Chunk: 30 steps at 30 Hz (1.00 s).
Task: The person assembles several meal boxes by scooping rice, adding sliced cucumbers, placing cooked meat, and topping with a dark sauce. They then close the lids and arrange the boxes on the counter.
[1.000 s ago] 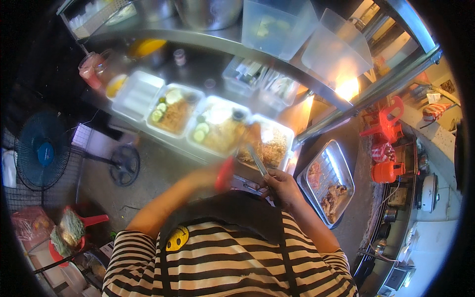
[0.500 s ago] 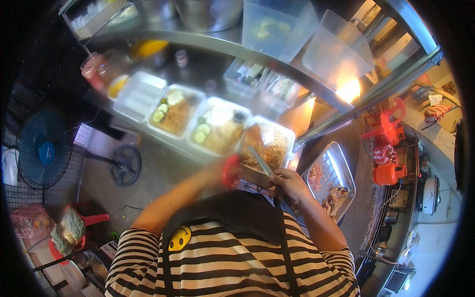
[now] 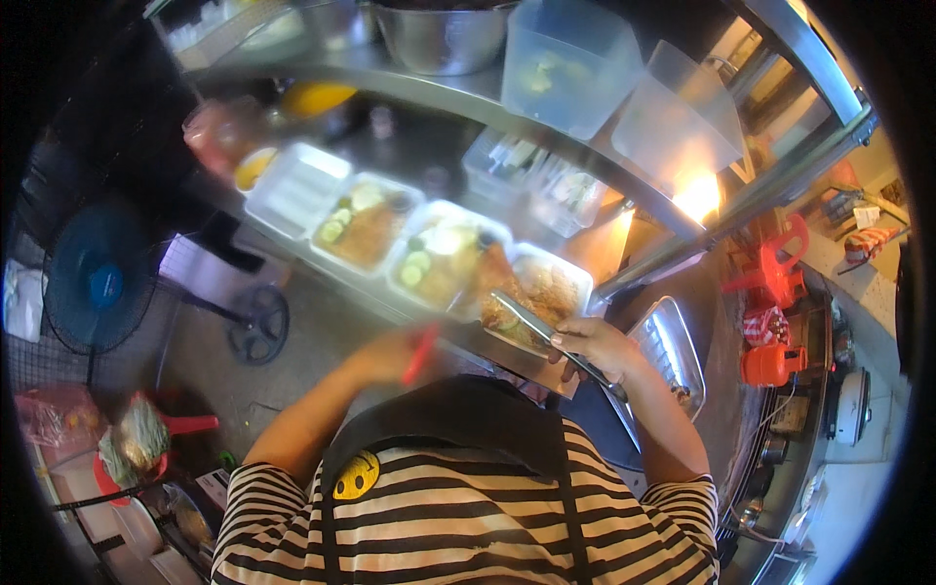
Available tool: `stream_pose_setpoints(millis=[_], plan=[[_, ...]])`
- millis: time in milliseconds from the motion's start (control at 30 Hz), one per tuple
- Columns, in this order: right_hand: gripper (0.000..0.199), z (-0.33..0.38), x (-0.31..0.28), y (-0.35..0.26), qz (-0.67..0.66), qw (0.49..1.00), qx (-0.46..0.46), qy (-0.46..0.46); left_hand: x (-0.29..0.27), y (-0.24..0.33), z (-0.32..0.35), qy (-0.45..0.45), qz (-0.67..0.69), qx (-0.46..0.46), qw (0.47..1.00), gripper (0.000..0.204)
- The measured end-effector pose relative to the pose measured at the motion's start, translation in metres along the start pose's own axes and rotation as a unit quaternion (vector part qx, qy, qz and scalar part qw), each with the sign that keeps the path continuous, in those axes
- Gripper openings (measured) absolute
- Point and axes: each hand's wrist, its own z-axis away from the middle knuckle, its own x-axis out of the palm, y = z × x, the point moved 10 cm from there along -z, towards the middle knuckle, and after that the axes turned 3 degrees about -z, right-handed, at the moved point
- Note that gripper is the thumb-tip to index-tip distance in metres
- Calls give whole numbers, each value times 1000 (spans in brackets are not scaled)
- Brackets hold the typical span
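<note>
Far L, a dark fan w/ a blue hub point(image 3: 104, 283); then a blurry pinkish container point(image 3: 216, 136) & a yellow-and-white bowl point(image 3: 255, 169) at the counter's point(image 3: 366, 154) L end. Next, a row of white foam ware: open lid half point(image 3: 297, 190), then left box point(image 3: 336, 261) w/ cucumber slices point(image 3: 332, 230) & orange-brown food. Left hand point(image 3: 385, 358), motion-blurred, is low in front of the boxes, w/ a red thing point(image 3: 420, 353) by its fingers; can't tell whether it's gripping or spread. Middle box point(image 3: 421, 301) also has cucumber, plus paler food. Metal tongs point(image 3: 531, 320) slant over right box point(image 3: 583, 285), tips at the brown food point(image 3: 544, 297) in it; can't tell if they touch. Right hand point(image 3: 598, 349) pinches the tongs btwn thumb & fingers, approx. midway along. Just R, partly behind that forearm, a metal tray point(image 3: 673, 341); farther R, red plastic stools point(image 3: 775, 263).
</note>
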Motion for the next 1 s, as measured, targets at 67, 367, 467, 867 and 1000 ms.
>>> stream_pose_setpoints(millis=[67,367,467,867,1000], plan=[[23,-5,6,-9,50,998,-2,-35,-4,5,-2,5,-50,-6,999,40],[24,-20,5,-31,169,983,24,-61,-9,-14,-5,58,-51,4,997,37],[24,-25,9,-24,52,998,25,-20,-1,-34,-13,61,47,16,997,34],[20,-39,6,-45,248,938,-195,143,-3,3,-47,-14,4,146,989,22],[21,-55,3,-44,262,952,-108,119,-2,-33,-62,-34,211,19,977,19]])
